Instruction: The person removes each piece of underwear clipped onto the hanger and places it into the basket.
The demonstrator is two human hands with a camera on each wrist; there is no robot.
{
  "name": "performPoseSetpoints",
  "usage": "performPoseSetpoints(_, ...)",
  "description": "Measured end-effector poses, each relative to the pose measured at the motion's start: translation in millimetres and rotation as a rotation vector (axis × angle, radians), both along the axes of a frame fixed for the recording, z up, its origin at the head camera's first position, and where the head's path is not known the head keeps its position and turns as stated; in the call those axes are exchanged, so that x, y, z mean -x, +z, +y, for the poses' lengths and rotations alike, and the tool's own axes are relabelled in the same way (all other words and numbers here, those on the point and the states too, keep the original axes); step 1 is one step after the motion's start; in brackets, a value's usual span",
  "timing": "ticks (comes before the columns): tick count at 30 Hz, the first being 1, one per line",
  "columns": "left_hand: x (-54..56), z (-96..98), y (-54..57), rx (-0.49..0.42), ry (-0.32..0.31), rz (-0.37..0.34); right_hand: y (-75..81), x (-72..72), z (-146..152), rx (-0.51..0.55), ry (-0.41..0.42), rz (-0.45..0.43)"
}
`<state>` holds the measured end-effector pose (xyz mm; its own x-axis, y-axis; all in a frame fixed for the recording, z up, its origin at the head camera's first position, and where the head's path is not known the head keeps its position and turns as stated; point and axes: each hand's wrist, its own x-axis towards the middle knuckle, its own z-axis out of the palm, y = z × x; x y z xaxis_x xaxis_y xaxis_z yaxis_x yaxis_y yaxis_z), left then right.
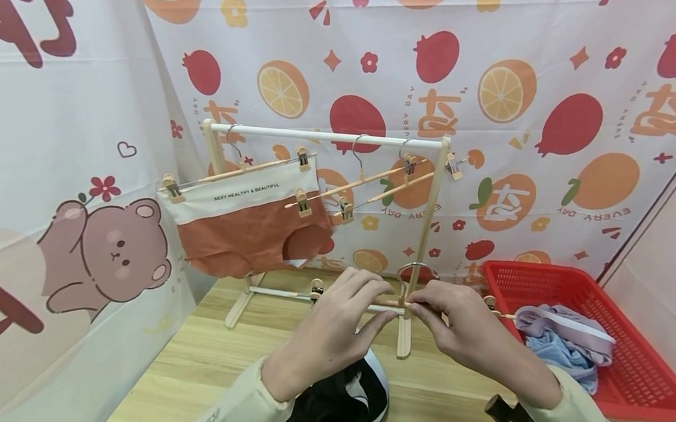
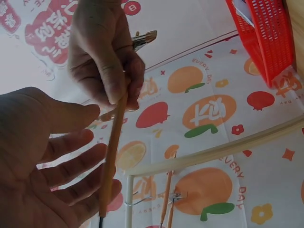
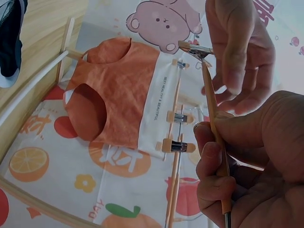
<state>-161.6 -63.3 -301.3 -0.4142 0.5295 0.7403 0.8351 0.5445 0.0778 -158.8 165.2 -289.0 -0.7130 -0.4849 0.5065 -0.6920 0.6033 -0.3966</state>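
Observation:
My right hand (image 1: 467, 320) pinches the wooden bar (image 3: 212, 102) of a clip hanger near its middle, thumb against curled fingers. The hanger's metal hook (image 1: 419, 265) rises above the grip, and a clip (image 1: 316, 289) sits at the bar's left end. My left hand (image 1: 332, 325) is beside the same bar; in the left wrist view its fingers are spread loosely behind the bar, with the thumb apart from it. Below the left forearm lies a black garment (image 1: 334, 395) with white trim on the table, partly hidden by the sleeve.
A small wooden rack with a white rail (image 1: 319, 135) stands ahead. Orange-brown briefs (image 1: 245, 231) with a white waistband hang there beside two bare clip hangers (image 1: 362, 190). At right, a red basket (image 1: 541, 269) holds lilac (image 1: 572, 331) and blue garments (image 1: 562, 360).

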Motion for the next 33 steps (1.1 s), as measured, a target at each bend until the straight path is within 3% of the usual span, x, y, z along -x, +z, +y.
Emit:
performPoseSetpoints(13, 3.7, 1.3, -4.6, 0.001, 0.044, -0.121, -3.1, 1.1, -8, -0.014, 0.021, 0.007)
performPoseSetpoints(29, 7.6, -3.0, -8.8, -0.037, 0.065, -0.049, -4.7, 3.0, -16, -0.015, 0.012, 0.043)
performPoseSetpoints(33, 8.3, -7.4, -7.9, -0.043, 0.076, -0.055, -3.1, 1.6, -18, -0.012, -0.003, 0.121)
